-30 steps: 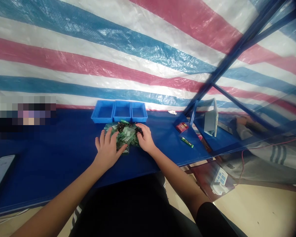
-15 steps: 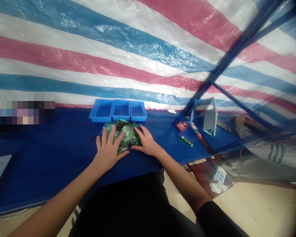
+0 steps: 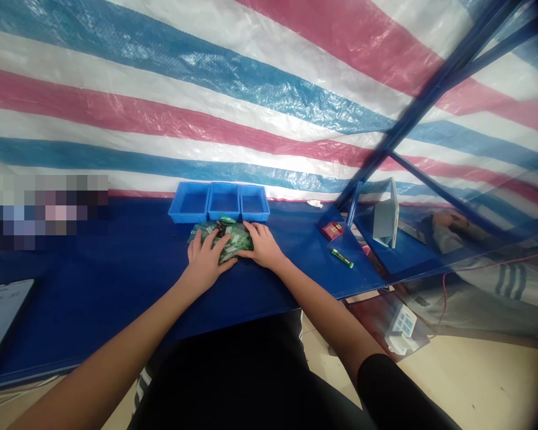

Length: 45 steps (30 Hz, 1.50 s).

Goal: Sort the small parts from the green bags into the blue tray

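A heap of small green packets (image 3: 226, 236) lies on the blue table (image 3: 116, 280), just in front of three blue bins (image 3: 219, 203). My left hand (image 3: 206, 260) rests flat on the near left side of the heap, fingers spread. My right hand (image 3: 262, 245) lies flat against the heap's right side, fingers stretched out. Both hands press on the packets and hold none. The bins look empty from here.
A red box (image 3: 332, 230) and a green stick-shaped item (image 3: 342, 258) lie to the right. A grey stand (image 3: 385, 215) sits beyond a blue frame post. A white sheet (image 3: 0, 313) lies at the table's left edge. A striped tarp hangs behind.
Both hands have slid forward toward the bins and drawn closer together, pushing the green packets into a tighter heap.
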### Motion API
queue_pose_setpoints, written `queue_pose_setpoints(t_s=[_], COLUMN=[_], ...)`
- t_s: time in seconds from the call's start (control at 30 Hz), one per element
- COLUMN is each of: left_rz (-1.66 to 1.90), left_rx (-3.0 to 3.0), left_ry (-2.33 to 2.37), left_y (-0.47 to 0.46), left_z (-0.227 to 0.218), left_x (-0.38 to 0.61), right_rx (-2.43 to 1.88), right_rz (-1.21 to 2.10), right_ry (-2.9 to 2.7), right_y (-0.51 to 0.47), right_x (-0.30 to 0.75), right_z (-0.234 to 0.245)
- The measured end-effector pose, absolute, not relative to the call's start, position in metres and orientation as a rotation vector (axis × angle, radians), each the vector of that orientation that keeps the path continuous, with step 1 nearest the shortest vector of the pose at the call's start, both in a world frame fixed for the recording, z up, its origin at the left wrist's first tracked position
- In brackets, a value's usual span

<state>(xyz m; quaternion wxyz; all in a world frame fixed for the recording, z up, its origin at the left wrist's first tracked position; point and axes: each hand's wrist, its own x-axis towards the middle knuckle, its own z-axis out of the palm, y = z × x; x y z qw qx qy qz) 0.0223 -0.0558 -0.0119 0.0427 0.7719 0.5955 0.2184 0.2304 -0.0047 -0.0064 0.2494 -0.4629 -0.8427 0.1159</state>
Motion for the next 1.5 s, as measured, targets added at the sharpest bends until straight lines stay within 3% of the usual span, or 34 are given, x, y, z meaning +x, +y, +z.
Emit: queue_pose_setpoints(t_s=[0.37,0.63,0.97,1.1,1.27,1.5], left_rz=[0.749,0.774,0.387,0.533,0.882,1.086], left_rx=[2.417,2.401,2.295,2.228,2.173,2.238], left_ry=[1.812,1.823,1.705,1.781,1.515,1.488], left_y=[-0.062,-0.064,-0.001,-0.002,-0.014,-0.007], left_z=[-0.01,0.0,0.023,0.029,0.046,0.058], left_x=[0.018,0.02,-0.001,-0.015,-0.009,0.023], right_rx=[-1.175,-1.123,-1.276,-1.295,-1.2,-1.029], right_rz=[0.479,0.379,0.408,0.384,0.448,0.774], right_ry=[-2.284,-2.062,-1.896,-1.904,-1.679,-1.111], right_y=[-0.006,-0.005,0.03,0.032,0.023,0.027], right_x=[0.24,0.233,0.196,0.188,0.189,0.209], right_z=[0.003,0.01,0.01,0.001,0.005,0.01])
